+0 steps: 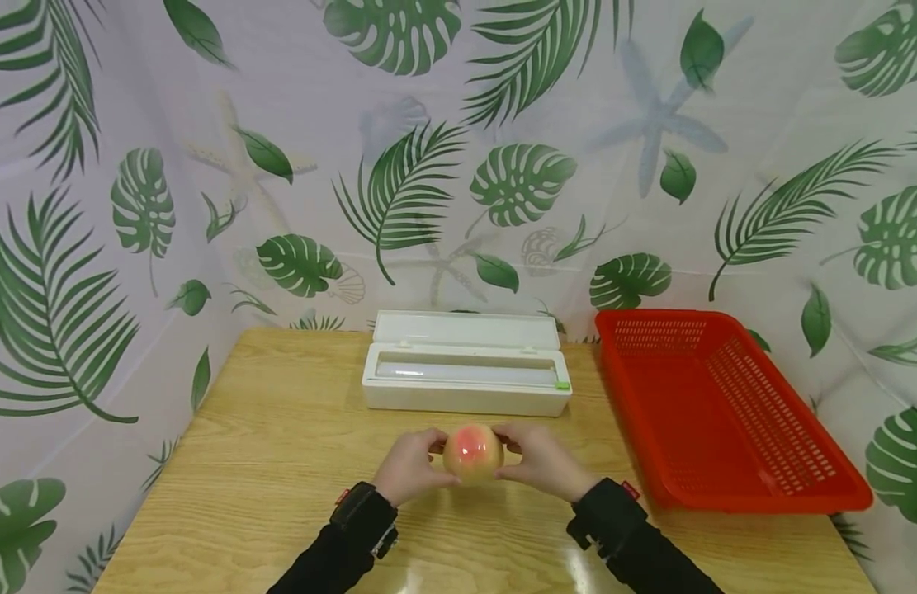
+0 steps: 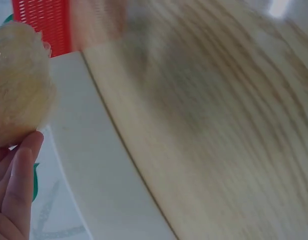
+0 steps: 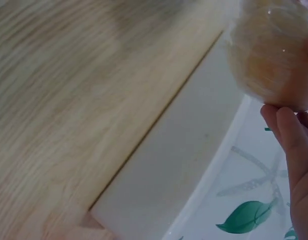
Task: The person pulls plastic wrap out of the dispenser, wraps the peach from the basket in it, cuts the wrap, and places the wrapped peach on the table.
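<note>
While my left hand [image 1: 408,467] and right hand [image 1: 541,464] curl fingers round peach [image 1: 471,453] from either side, fruit sits centred between them, equally near both, looks film-wrapped, low over wooden table [image 1: 243,462]. Round, no long axis. Beyond: white wrap dispenser [image 1: 465,375], lid open. Far right: red basket [image 1: 725,412].

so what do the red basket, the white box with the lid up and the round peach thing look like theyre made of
The red mesh basket looks like moulded plastic: uniform colour, a regular grid of holes. The long white lidded box also seems to be plastic, smooth and matte, with a small green tab. The round peach-coloured fruit, held between the left hand and right hand, appears wrapped in clear film: the right wrist view shows crinkled, glossy highlights.
</note>
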`<action>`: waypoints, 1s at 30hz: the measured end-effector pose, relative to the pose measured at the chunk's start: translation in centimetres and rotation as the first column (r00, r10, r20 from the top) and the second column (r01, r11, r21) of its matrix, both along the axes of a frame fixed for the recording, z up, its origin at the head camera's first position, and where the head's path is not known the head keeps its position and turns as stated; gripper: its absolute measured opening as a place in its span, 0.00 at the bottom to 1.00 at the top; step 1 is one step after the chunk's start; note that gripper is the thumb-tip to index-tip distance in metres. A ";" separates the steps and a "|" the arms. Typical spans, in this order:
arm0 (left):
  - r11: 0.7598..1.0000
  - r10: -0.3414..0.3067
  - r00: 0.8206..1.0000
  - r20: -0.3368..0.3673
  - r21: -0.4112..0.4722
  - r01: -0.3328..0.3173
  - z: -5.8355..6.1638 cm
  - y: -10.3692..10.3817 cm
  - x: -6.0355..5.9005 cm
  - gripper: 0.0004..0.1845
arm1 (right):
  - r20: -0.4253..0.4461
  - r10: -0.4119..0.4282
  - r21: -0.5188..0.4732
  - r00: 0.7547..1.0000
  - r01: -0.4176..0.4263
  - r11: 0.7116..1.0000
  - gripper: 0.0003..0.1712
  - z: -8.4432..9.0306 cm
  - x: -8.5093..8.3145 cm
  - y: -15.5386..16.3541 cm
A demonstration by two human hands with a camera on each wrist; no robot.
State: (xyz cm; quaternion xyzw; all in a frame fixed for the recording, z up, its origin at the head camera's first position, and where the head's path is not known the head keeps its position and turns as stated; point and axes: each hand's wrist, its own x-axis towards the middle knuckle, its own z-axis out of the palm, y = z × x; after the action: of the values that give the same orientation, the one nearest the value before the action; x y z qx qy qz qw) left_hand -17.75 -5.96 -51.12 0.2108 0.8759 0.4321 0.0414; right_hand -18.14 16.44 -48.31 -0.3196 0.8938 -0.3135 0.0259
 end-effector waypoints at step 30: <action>0.976 0.003 1.000 0.006 -0.217 -0.002 -3.3 0.5 0.5 0.22 | 0.051 -0.029 0.163 0.998 0.021 0.986 0.27 -3.6 0.4 -1.5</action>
State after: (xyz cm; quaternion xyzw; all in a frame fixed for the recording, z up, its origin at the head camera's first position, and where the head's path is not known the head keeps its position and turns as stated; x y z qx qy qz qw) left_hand -17.25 -5.44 -54.37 0.2028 0.9178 0.3348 0.0662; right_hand -17.74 14.89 -51.91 -0.2967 0.9193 -0.2484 0.0717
